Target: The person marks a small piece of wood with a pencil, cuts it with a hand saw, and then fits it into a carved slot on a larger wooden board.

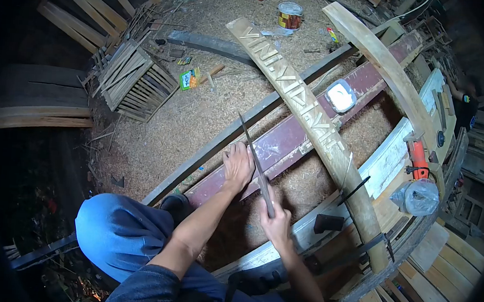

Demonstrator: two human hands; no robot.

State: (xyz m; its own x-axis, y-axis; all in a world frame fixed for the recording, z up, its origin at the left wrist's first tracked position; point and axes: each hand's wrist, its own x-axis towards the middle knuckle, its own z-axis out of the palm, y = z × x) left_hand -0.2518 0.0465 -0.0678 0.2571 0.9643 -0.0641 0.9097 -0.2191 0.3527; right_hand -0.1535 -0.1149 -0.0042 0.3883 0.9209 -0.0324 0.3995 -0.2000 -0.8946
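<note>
My right hand (275, 222) is closed round the handle of a hand saw (258, 171), seen almost edge-on, its long dark blade pointing up and away across a reddish beam (278, 145). Beside the blade, my left hand (238, 164) presses down on the same beam with bent fingers. Whatever lies under those fingers is hidden. Just beyond, a curved wooden plank (295, 96) with several raised wooden strips on it rests across the beam. A tub of white stuff (340, 96) stands on the beam behind the plank.
A red power tool (418, 156) and a plastic bag (421, 198) lie at right. A clamp (386, 243) grips the plank's near end. Another curved plank (381, 54) crosses farther back. A slatted crate (138, 84) and a can (289, 15) stand on the shavings-covered ground. Another person (467, 104) is far right.
</note>
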